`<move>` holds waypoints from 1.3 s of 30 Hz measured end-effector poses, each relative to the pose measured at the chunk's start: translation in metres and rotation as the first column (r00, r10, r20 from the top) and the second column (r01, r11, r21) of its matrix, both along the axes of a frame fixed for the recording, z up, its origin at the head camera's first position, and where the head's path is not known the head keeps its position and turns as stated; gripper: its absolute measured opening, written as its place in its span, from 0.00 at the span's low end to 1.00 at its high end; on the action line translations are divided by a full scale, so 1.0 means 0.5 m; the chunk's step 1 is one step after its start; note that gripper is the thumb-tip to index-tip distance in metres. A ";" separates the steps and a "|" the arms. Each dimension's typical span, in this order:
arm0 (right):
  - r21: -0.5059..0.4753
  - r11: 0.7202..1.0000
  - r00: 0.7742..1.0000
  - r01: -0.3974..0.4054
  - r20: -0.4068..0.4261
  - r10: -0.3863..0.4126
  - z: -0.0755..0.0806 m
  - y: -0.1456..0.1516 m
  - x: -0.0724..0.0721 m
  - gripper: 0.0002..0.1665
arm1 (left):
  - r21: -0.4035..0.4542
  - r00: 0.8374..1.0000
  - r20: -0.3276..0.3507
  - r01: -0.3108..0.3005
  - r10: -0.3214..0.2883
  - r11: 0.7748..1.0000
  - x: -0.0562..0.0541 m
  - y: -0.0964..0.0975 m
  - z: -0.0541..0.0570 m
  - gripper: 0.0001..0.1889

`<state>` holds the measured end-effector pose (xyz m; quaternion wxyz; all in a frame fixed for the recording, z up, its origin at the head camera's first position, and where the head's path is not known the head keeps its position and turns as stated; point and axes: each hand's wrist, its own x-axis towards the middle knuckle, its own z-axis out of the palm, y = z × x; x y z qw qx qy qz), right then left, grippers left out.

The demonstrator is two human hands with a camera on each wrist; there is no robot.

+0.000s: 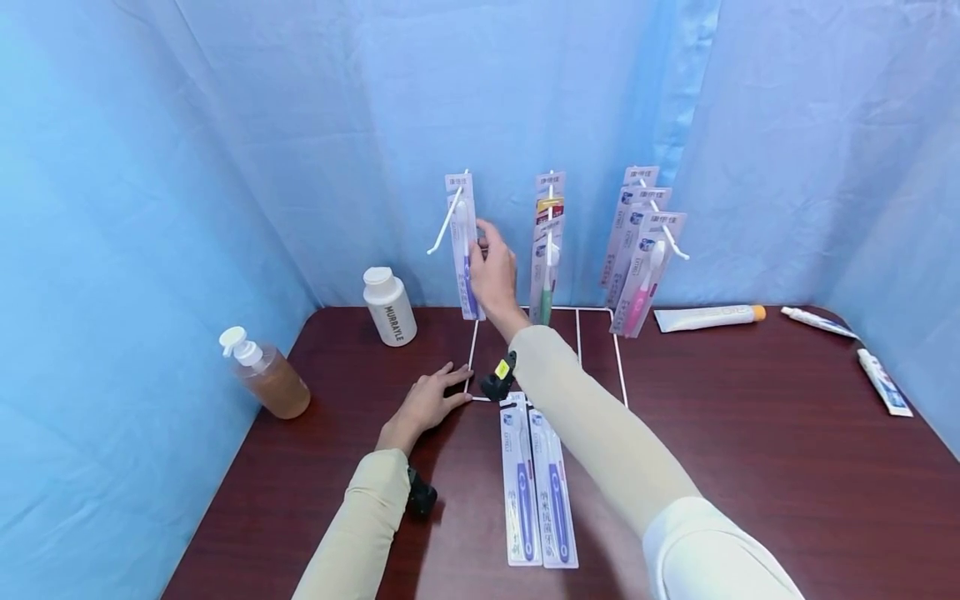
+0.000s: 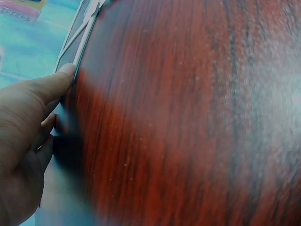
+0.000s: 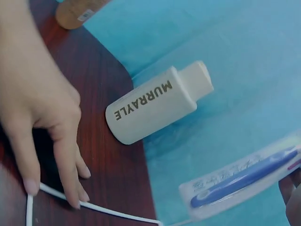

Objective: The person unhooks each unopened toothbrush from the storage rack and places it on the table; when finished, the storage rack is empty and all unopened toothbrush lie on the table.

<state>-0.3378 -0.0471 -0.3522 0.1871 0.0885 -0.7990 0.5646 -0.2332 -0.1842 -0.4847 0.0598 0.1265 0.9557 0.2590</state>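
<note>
My right hand [image 1: 495,271] pinches the edge of a packaged purple toothbrush [image 1: 463,254] at the left hook [image 1: 445,227] of a white wire display rack [image 1: 620,367]. The pack hangs upright along that hook. In the right wrist view, only fingertips of this hand show beside the toothbrush pack [image 3: 235,181]. My left hand [image 1: 427,402] rests on the rack's front left base corner, thumb and extended fingers touching the wire. Two more packaged purple toothbrushes [image 1: 522,492] lie side by side on the table in front of the rack.
Packaged toothbrushes hang on the middle hook [image 1: 547,283] and right hook [image 1: 667,233]. A white bottle [image 1: 390,308] and an amber pump bottle [image 1: 276,385] stand left. Toothpaste tubes [image 1: 705,317] lie at the right. Blue curtains [image 1: 300,125] surround the table.
</note>
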 end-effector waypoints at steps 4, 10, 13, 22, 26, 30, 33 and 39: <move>0.100 0.995 0.999 -0.014 -0.048 0.019 0.017 0.018 0.032 0.24 | 0.004 1.000 -0.003 -0.002 0.002 1.000 -0.001 0.003 -0.002 0.26; 0.226 0.974 0.997 -0.035 -0.058 0.049 0.042 0.048 0.093 0.26 | 0.006 1.000 -0.006 -0.013 0.013 1.000 0.003 0.002 -0.003 0.26; 0.271 0.961 0.995 -0.058 -0.058 0.076 0.051 0.059 0.131 0.26 | 0.003 1.000 -0.002 -0.019 0.019 1.000 0.007 -0.001 -0.002 0.26; 0.474 0.879 0.990 -0.054 -0.091 0.111 0.084 0.113 0.206 0.25 | 0.008 1.000 -0.007 -0.022 0.022 1.000 0.005 0.003 -0.001 0.26; 0.504 0.858 0.984 -0.100 -0.078 0.161 0.100 0.131 0.226 0.23 | 0.004 0.999 0.004 -0.034 0.034 0.999 0.004 0.006 -0.001 0.26; 0.479 0.860 0.976 -0.175 -0.030 0.215 0.111 0.137 0.238 0.23 | 0.003 0.999 0.000 -0.035 0.035 0.999 0.005 0.006 -0.001 0.26; 0.438 0.868 0.967 -0.235 0.012 0.256 0.115 0.137 0.245 0.23 | 0.007 0.999 -0.002 -0.034 0.034 0.999 0.007 0.007 -0.001 0.26; 0.330 0.884 0.941 -0.332 0.056 0.333 0.121 0.142 0.262 0.23 | 0.021 0.999 -0.020 -0.032 0.033 0.999 0.006 0.007 -0.003 0.27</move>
